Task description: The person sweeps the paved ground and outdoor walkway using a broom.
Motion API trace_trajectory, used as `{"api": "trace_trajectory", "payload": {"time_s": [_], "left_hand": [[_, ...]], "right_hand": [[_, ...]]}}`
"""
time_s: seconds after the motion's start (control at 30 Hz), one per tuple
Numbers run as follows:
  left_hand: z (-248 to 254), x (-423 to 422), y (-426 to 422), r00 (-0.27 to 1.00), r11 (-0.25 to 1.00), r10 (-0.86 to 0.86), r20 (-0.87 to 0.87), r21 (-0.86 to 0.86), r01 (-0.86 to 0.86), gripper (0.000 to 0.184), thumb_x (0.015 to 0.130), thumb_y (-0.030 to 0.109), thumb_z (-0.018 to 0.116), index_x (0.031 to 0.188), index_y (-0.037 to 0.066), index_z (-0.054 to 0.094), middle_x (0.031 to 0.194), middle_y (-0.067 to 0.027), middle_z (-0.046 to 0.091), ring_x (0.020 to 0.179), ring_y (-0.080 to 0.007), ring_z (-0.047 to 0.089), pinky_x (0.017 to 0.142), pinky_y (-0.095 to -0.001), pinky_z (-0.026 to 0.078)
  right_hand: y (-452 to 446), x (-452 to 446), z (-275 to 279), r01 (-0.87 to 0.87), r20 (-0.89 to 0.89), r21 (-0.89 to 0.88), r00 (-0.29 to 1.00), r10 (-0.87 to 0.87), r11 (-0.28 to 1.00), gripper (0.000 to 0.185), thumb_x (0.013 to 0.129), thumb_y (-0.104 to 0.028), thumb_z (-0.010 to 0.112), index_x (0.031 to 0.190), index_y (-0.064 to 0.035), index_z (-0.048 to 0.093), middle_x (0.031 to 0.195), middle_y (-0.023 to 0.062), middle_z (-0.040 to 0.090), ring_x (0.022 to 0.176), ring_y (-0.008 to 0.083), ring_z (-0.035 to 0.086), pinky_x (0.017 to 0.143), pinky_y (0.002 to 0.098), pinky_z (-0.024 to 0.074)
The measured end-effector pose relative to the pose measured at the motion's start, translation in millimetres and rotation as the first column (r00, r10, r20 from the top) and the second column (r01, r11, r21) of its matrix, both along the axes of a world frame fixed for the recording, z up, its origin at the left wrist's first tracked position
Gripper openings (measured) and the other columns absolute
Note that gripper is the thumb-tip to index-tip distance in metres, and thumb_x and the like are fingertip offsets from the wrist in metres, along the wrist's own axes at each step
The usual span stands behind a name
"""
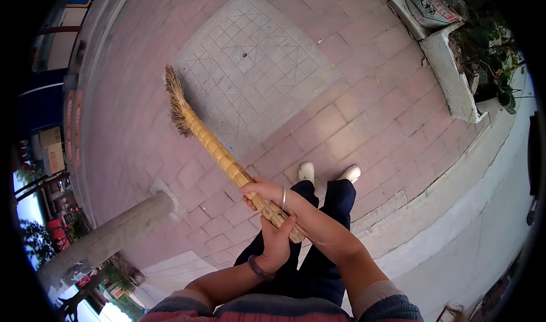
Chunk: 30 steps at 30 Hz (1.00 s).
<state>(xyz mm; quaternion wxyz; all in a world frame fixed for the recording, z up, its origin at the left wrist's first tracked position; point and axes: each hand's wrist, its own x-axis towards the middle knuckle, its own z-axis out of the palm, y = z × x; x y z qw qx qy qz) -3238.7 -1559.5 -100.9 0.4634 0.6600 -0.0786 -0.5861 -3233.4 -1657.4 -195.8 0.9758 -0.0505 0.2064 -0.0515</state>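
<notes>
Head, broom (218,150) in R hand (266,190), L hand (276,243)

On the whitish bucket (439,16) at the upper right we see dark and red characters (424,0), too small for us to read reliably.

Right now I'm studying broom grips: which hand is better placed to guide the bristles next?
Probably the right hand: it grips the broom farther along, nearer the bristles, while the left hand holds close to the broom's opposite end.
</notes>
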Motion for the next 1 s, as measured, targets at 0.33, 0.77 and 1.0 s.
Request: {"api": "trace_trajectory", "payload": {"time_s": [0.33, 0.77, 1.0], "left_hand": [[42, -146, 47, 0.588, 0.601, -0.790, -0.174, -0.027, 0.799, 0.056, 0.074, 0.012, 0.066, 0.112, -0.002, 0.027, 0.092, -0.0139, 0.047, 0.086, -0.0177, 0.053, 0.071, -0.0310, 0.045], [32, -194, -83, 0.837, 0.812, -0.531, -0.133, -0.362, 0.458, 0.050, 0.075, 0.011, 0.064, 0.112, 0.001, 0.032, 0.095, -0.0072, 0.046, 0.087, -0.0144, 0.050, 0.076, -0.0294, 0.043], [9, -164, -230, 0.830, 0.840, -0.418, -0.370, -0.505, 0.198, 0.049, 0.079, 0.008, 0.059, 0.117, 0.003, 0.029, 0.094, -0.0069, 0.048, 0.082, -0.0151, 0.055, 0.073, -0.0304, 0.049]], "right_hand": [[76, -264, 88, 0.775, -0.513, -0.009, 0.538, -0.668, 0.632, 0.035, 0.078, -0.011, 0.054, 0.110, -0.0028, 0.044, 0.073, 0.0101, 0.049, 0.054, 0.0159, 0.047, 0.048, 0.0278, 0.0417], [-99, -276, 127, 0.288, -0.511, -0.557, 0.621, -0.595, 0.779, 0.029, 0.075, -0.005, 0.060, 0.097, 0.0007, 0.042, 0.069, 0.0086, 0.053, 0.052, 0.0150, 0.053, 0.047, 0.0256, 0.0457], [-258, -222, 138, 0.008, -0.523, -0.637, 0.730, -0.440, 0.771, 0.030, 0.071, 0.003, 0.062, 0.095, 0.0006, 0.044, 0.071, 0.0078, 0.055, 0.055, 0.0150, 0.056, 0.050, 0.0269, 0.0478]]}}
